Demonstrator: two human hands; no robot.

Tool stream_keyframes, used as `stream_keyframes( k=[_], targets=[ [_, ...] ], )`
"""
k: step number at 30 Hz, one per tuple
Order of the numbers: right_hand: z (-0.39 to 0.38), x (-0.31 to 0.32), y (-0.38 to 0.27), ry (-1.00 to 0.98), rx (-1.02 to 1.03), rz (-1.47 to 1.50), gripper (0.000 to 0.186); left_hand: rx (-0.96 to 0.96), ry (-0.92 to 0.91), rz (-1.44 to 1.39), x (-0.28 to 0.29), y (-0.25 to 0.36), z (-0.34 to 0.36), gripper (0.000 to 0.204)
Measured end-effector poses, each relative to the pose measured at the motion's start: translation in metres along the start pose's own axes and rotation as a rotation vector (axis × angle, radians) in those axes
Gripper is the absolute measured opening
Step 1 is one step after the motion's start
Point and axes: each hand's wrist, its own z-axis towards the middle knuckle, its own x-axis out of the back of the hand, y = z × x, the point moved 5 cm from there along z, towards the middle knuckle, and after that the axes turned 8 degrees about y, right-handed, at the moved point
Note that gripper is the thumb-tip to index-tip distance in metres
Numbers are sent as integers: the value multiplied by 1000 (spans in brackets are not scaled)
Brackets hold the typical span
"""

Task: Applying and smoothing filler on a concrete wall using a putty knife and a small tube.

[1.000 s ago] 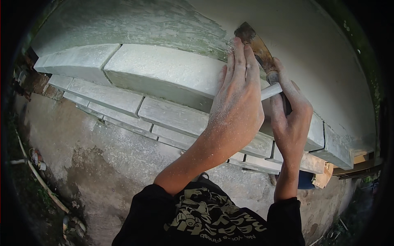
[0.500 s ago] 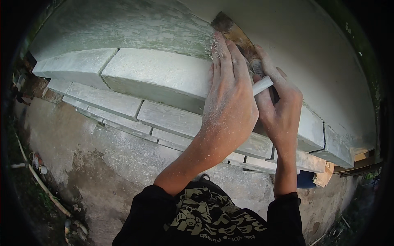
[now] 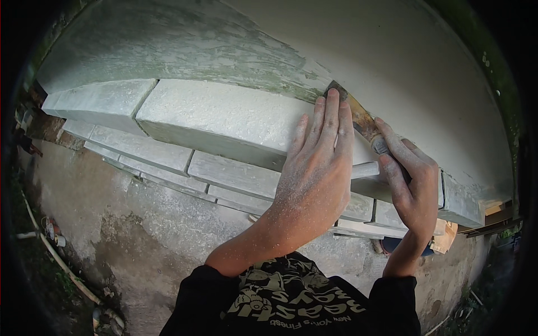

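A scraper (image 3: 361, 119) with a worn, stained metal blade and a dark handle lies slantwise against the wall, its tip at the seam above the top ledge. My right hand (image 3: 416, 175), dusty with white powder, is closed round its handle. My left hand (image 3: 322, 162) has its fingers stretched out and pressed over the blade near the tip; its thumb is hidden. From under the left palm sticks out a pale, stick-like handle (image 3: 365, 169), whose other end I cannot see. The wall (image 3: 246, 61) is rough greenish-grey left of the blade and smooth pale plaster to the right.
Pale stone ledges (image 3: 224, 112) step down below the wall, with dark joints between blocks. Beneath lies a stained concrete ground (image 3: 140, 218). A pipe (image 3: 61, 255) and small objects lie at the left edge. A piece of cardboard (image 3: 446, 238) is at the right.
Both hands and the scraper have moved down and to the right along the wall. The pale handle has moved with my left hand. White crumbs by my left fingertips no longer show.
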Motion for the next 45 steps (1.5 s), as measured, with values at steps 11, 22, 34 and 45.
stream_keyframes(
  k=[11, 22, 34, 45],
  targets=[
    [1, -4, 5, 113, -31, 135, 47, -84, 26, 54, -5, 6, 11, 68],
    [-8, -4, -7, 102, -22, 45, 49, -54, 8, 41, 7, -6, 4, 63],
    [0, -9, -12, 69, -90, 74, 47, 32, -2, -36, 7, -5, 13, 67],
    [13, -10, -17, 70, -61, 96, 43, 183, 52, -99, 13, -15, 12, 72]
  ],
)
